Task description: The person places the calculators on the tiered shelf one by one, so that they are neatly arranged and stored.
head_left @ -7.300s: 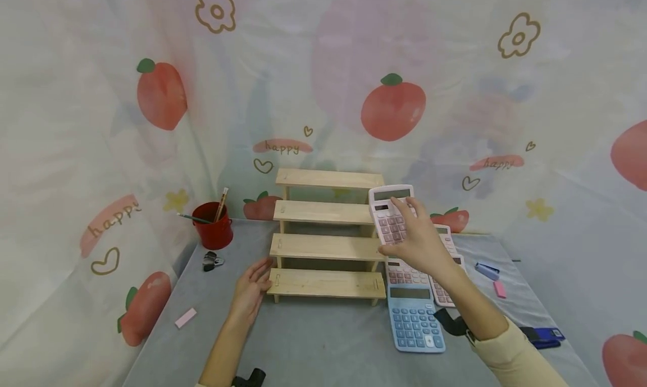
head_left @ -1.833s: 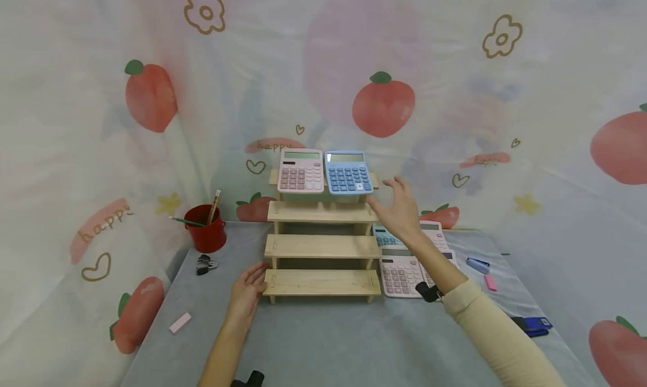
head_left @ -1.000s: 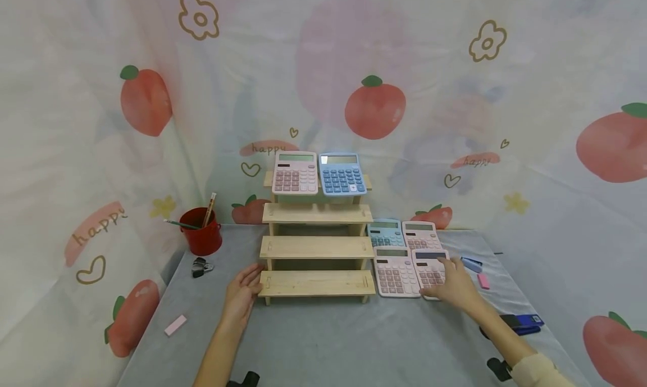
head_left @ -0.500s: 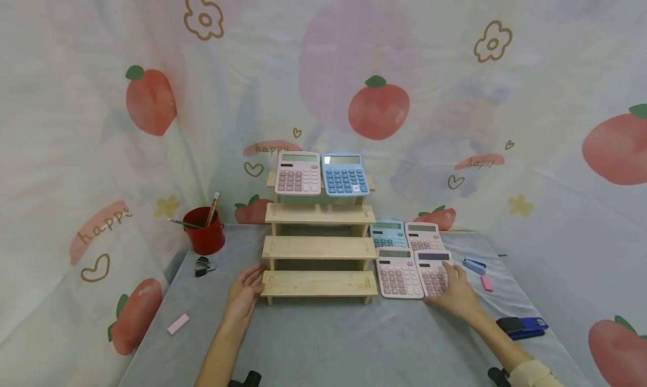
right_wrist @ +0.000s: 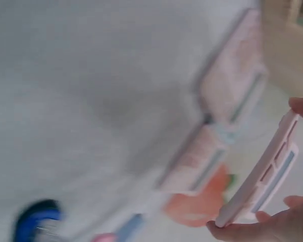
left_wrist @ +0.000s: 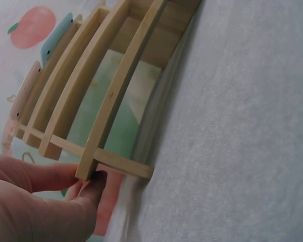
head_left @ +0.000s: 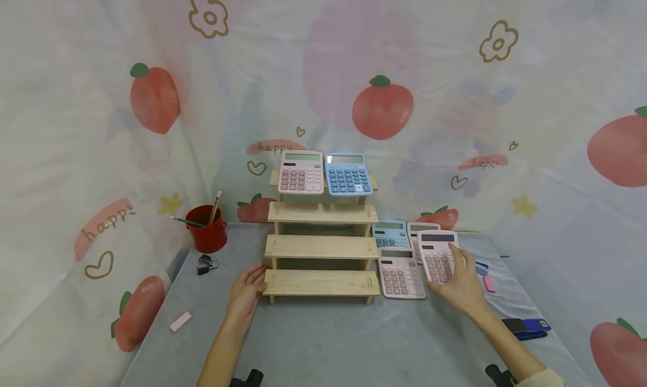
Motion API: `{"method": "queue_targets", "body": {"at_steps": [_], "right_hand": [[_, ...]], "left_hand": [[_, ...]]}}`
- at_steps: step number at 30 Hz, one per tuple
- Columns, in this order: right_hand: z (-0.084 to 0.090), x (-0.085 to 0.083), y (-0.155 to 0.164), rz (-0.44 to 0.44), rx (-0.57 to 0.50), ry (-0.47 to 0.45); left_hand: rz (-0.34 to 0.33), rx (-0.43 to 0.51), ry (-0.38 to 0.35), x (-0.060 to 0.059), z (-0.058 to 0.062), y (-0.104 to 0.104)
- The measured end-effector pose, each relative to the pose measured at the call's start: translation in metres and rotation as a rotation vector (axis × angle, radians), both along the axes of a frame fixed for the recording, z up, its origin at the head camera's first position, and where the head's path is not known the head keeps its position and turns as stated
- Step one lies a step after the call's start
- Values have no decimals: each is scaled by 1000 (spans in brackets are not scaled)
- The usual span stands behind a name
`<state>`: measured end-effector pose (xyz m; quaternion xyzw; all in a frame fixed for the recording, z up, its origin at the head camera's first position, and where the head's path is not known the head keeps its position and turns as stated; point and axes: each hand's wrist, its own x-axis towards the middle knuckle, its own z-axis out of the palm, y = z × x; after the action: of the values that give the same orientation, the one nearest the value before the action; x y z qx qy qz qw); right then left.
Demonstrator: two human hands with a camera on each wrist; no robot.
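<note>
Pink calculator [head_left: 438, 256], lifted just right of the wooden rack [head_left: 322, 246], gripped in right hand [head_left: 461, 286] fingers; left hand [head_left: 246, 293] fingers flat against the rack's bottom step. Next, likely carrying it to a shelf.

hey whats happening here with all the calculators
A person is lifting a pink calculator off the grey table in their right hand. Their left hand rests against the bottom step of a wooden tiered stand. A pink and a blue calculator stand on its top step; three more lie beside it.
</note>
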<state>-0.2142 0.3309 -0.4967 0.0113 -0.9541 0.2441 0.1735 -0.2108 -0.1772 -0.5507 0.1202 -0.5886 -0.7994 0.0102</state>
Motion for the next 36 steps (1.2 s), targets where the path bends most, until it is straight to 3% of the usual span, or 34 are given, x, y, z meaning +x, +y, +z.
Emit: {"method": "queue_targets", "body": {"at_steps": [8, 14, 24, 36], "right_hand": [[64, 8, -46, 74, -10, 29], [97, 10, -94, 168, -25, -9], [116, 5, -171, 328, -16, -30], [118, -22, -246, 352, -28, -98]], "left_hand": [[1, -13, -11, 0, 1, 0], [16, -8, 0, 0, 2, 0], [22, -33, -13, 0, 5, 2], [8, -27, 24, 2, 2, 2]]}}
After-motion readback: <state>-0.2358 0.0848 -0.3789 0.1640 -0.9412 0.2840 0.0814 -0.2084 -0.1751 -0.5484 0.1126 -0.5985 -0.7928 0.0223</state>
